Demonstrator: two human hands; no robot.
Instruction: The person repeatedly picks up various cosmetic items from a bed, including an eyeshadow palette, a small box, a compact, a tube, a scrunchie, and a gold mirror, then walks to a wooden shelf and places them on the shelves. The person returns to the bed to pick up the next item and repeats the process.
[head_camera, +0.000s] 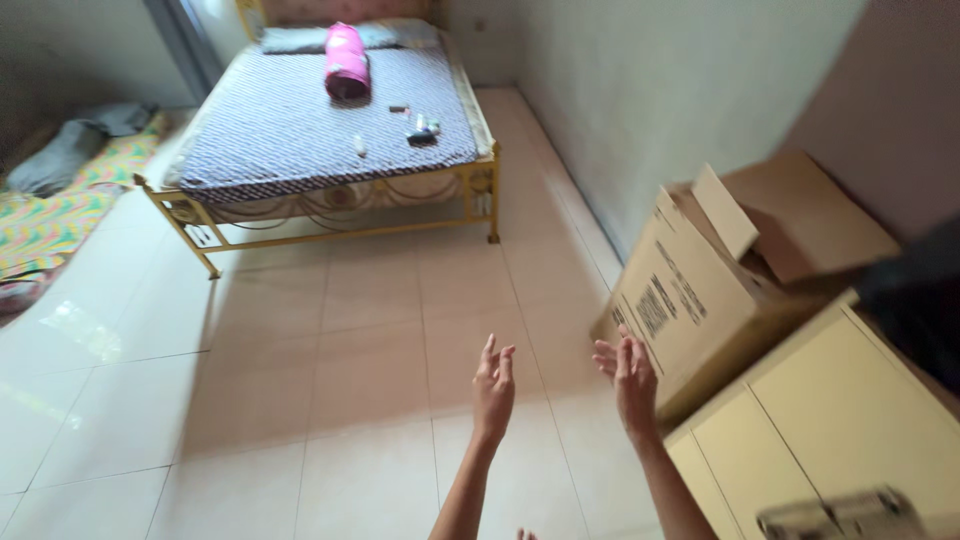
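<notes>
A: Grip, both hands?

B: Left hand (493, 385): open, fingers straight and loosely together, holding nothing. Right hand (630, 375): open likewise, fingers spread a little, holding nothing. Both are raised over the tiled floor (330, 400), palms turned roughly toward each other, apart from one another.

A: Nearest item?

B: One cardboard box (700, 290), brown, large, top flaps open, dark print on its long side. It stands tilted on the floor at the right, leaning against a pale yellow cabinet (840, 410). The right hand's fingertips are just beside the box's lower near corner; whether they touch it I cannot tell. The left hand is near it but clearly apart.

A: Other entries, right side?

B: A dark object (915, 300) resting on the cabinet top, blurred, kind not told. A blurred metal-looking piece (840, 515) at the lower edge, in front of the cabinet.

A: Far end of the room?

B: One bed (330, 130), yellow metal frame, patterned dark-and-white mattress cover. On it: a pink rolled bundle (346, 62), a grey pillow (295, 38) at the head, and a few small items (420, 128) too small to identify. At the left, a colourful patterned mat (50, 215) on the floor with grey cloth (75, 145) heaped on it.
</notes>
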